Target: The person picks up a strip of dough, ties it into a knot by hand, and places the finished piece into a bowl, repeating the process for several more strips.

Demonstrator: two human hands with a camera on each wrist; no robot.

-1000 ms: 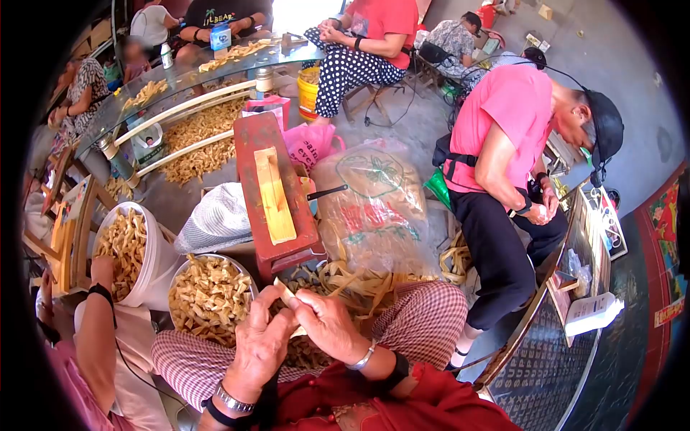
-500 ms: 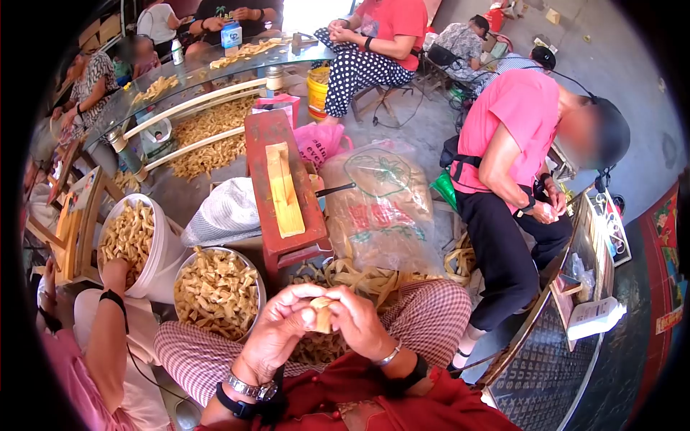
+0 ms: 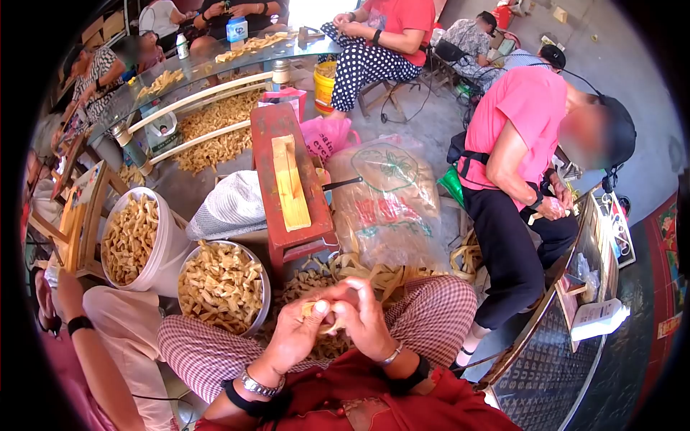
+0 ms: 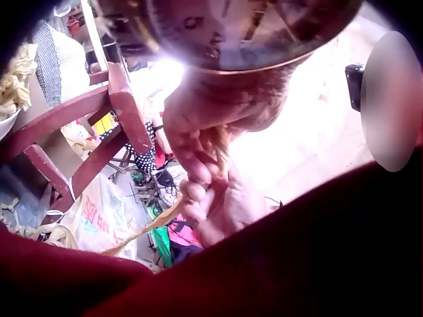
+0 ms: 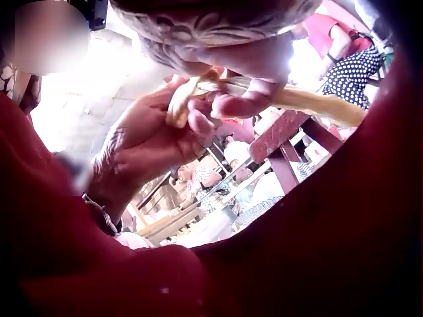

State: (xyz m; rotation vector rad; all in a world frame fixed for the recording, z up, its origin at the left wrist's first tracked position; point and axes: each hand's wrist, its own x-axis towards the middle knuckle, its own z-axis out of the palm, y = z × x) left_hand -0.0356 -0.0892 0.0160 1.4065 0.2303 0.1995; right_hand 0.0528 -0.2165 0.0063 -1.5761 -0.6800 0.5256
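Above the lap, both hands work a pale yellow, flat, pliable strip (image 5: 317, 105). My left hand (image 3: 291, 336), with a watch at its wrist, pinches the strip's looped end between thumb and fingers. Beside it my right hand (image 3: 368, 325) has its thumb and fingertips on the same strip. In the right wrist view the loop (image 5: 177, 111) curls by the left fingers, and a long tail runs out past the right hand. That tail (image 4: 152, 226) hangs down to the lower left in the left wrist view. Fingers partly hide the strip's middle.
A tub (image 3: 267, 305) of knotted yellow pieces stands by the left knee, with a white bucket (image 3: 169, 266) of more behind it. Ahead is a red bench (image 3: 316, 241) bearing a wooden block (image 3: 291, 187). A plastic bag (image 3: 388, 208) and loose strips lie beyond the lap. Seated people surround this spot.
The strip has gone from being held between the fingertips, to folded, to looped. Both hands have shifted slightly right in the head view. The neighbour's hand at left has come out of the white bucket.
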